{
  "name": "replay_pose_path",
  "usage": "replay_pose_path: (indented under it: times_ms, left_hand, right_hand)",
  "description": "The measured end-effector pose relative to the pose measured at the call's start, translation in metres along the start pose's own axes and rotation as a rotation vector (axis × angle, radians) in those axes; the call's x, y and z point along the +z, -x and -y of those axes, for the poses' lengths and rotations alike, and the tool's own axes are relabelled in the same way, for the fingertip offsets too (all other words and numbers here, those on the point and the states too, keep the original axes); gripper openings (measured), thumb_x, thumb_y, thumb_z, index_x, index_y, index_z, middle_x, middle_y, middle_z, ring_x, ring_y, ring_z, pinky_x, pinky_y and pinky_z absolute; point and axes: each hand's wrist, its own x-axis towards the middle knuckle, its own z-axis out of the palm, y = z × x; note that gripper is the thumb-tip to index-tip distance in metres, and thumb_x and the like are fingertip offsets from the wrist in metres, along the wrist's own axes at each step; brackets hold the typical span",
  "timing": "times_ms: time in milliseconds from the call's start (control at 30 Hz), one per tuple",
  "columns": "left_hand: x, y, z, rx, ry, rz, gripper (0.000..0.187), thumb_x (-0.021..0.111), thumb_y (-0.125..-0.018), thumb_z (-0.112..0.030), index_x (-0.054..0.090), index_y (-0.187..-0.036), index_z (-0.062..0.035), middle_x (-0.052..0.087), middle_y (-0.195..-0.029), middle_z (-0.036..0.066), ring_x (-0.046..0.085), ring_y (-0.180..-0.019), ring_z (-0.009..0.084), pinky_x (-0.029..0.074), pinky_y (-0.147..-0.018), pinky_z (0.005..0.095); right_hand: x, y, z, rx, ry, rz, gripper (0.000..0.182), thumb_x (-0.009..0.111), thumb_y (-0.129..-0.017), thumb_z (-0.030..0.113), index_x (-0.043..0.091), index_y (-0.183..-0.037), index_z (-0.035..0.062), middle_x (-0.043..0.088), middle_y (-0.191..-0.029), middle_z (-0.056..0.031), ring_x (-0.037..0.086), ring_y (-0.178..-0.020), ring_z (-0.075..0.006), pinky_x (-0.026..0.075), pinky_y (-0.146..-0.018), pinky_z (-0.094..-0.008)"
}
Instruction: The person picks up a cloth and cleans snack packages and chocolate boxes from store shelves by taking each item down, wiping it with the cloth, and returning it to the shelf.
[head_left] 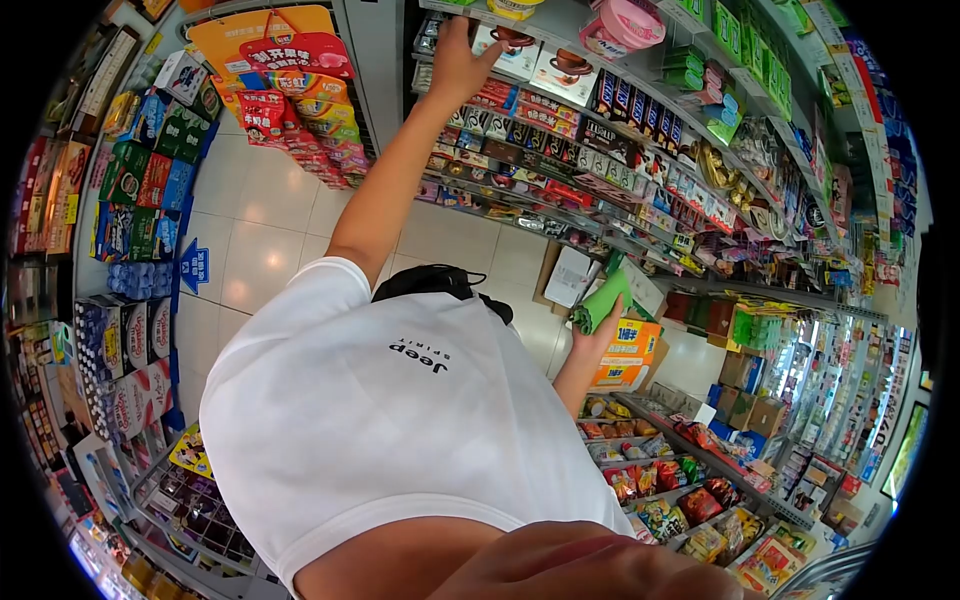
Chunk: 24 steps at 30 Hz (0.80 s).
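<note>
My left hand [460,72] reaches up to a shelf of boxed sweets at the top, thumb and fingers apart. It is by a white box with a brown cup picture [508,50]. A similar white box [565,75] stands to its right. The fingertips are partly cut off from view near dark packets [426,38], and nothing shows in the hand. Lower on the right, my right hand [605,327] is closed around a rolled green cloth [602,300], away from the shelf.
Rows of chocolate bars [640,105] fill the shelves ahead. Hanging candy bags [300,115] are on a rack at the left. Stacked drink packs [140,180] line the far left. An orange carton [628,355] and a snack rack [690,470] are at the right. Tiled floor [265,250] lies between.
</note>
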Motion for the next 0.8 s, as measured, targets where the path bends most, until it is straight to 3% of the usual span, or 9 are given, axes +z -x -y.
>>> replay_pose_path:
  times_ms: [100, 200, 300, 400, 467, 500, 533, 667, 800]
  left_hand:
    - [0.002, 0.005, 0.014, -0.176, 0.285, 0.049, 0.074, 0.081, -0.088, -0.03, 0.043, -0.144, -0.0002, 0.058, -0.132, 0.024, 0.06, -0.121, 0.0326, 0.052, -0.096, 0.0419]
    - [-0.029, 0.018, -0.034, -0.383, 0.49, 0.064, 0.076, 0.078, -0.092, -0.028, 0.038, -0.15, 0.0008, 0.052, -0.143, 0.021, 0.054, -0.132, 0.0265, 0.046, -0.107, 0.0401]
    - [-0.055, 0.041, -0.048, -0.556, 0.489, 0.106, 0.083, 0.079, -0.091, -0.024, 0.032, -0.152, 0.0054, 0.057, -0.137, 0.021, 0.058, -0.126, 0.0274, 0.051, -0.101, 0.0375]
    - [-0.079, 0.082, -0.07, -0.68, 0.742, 0.084, 0.07, 0.076, -0.093, -0.019, 0.039, -0.147, 0.0065, 0.059, -0.135, 0.019, 0.059, -0.126, 0.0272, 0.051, -0.103, 0.0383]
    - [-0.105, 0.104, -0.098, -1.001, 1.082, 0.164, 0.058, 0.073, -0.094, -0.013, 0.046, -0.141, 0.0059, 0.061, -0.131, 0.017, 0.061, -0.124, 0.0269, 0.051, -0.105, 0.0404]
    - [-0.113, 0.117, -0.105, -1.183, 1.247, 0.123, 0.047, 0.068, -0.095, -0.008, 0.051, -0.137, 0.0021, 0.063, -0.129, 0.016, 0.062, -0.123, 0.0286, 0.051, -0.106, 0.0462]
    - [-0.118, 0.128, -0.111, -1.282, 1.423, 0.126, 0.05, 0.064, -0.095, -0.005, 0.048, -0.142, -0.0009, 0.059, -0.136, 0.018, 0.059, -0.127, 0.0312, 0.049, -0.108, 0.0508]
    - [-0.12, 0.157, -0.134, -1.259, 1.552, 0.204, 0.065, 0.061, -0.095, -0.001, 0.034, -0.154, -0.0089, 0.049, -0.148, 0.017, 0.054, -0.134, 0.0315, 0.046, -0.11, 0.0532]
    - [-0.112, 0.164, -0.159, -1.14, 1.35, 0.345, 0.079, 0.062, -0.093, 0.004, 0.025, -0.161, -0.012, 0.046, -0.15, 0.014, 0.053, -0.135, 0.0278, 0.047, -0.109, 0.0495]
  right_hand:
    - [0.008, 0.001, 0.001, -0.008, -0.015, 0.024, 0.037, 0.055, -0.104, 0.041, 0.064, -0.126, 0.0127, 0.07, -0.111, 0.0, 0.065, -0.092, -0.0168, 0.053, -0.077, -0.0339]
    - [0.002, 0.003, -0.001, -0.003, 0.0, 0.045, 0.036, 0.055, -0.105, 0.04, 0.064, -0.127, 0.0126, 0.07, -0.112, -0.0001, 0.065, -0.092, -0.0166, 0.053, -0.075, -0.0331]
    - [0.008, 0.008, -0.003, -0.001, -0.003, 0.003, 0.036, 0.055, -0.105, 0.04, 0.064, -0.127, 0.0124, 0.069, -0.112, -0.0007, 0.065, -0.092, -0.0169, 0.054, -0.075, -0.0333]
    - [0.01, 0.009, -0.008, 0.022, 0.0, 0.003, 0.035, 0.055, -0.104, 0.037, 0.063, -0.127, 0.0114, 0.069, -0.114, -0.0026, 0.066, -0.094, -0.0192, 0.054, -0.078, -0.0358]
    - [0.009, 0.004, -0.012, 0.062, 0.02, 0.003, 0.034, 0.055, -0.104, 0.034, 0.062, -0.127, 0.0104, 0.069, -0.115, -0.0041, 0.066, -0.097, -0.0215, 0.054, -0.082, -0.0383]
    - [0.005, 0.0, -0.014, 0.096, 0.051, 0.007, 0.034, 0.056, -0.104, 0.033, 0.061, -0.129, 0.0098, 0.068, -0.117, -0.0051, 0.066, -0.1, -0.0229, 0.054, -0.085, -0.0394]
    - [0.002, -0.009, -0.018, 0.128, 0.079, 0.012, 0.035, 0.056, -0.103, 0.032, 0.061, -0.13, 0.0091, 0.068, -0.119, -0.0061, 0.066, -0.103, -0.0243, 0.054, -0.088, -0.0405]
    - [0.073, 0.013, -0.008, 0.102, 0.118, 0.127, 0.04, 0.057, -0.103, 0.023, 0.055, -0.139, 0.0054, 0.064, -0.13, -0.0107, 0.063, -0.116, -0.028, 0.051, -0.101, -0.0424]
    - [0.173, 0.078, 0.032, -0.606, 0.52, 0.35, 0.032, 0.063, -0.1, 0.014, 0.061, -0.129, 0.0026, 0.063, -0.125, -0.009, 0.063, -0.108, -0.0243, 0.053, -0.093, -0.0402]
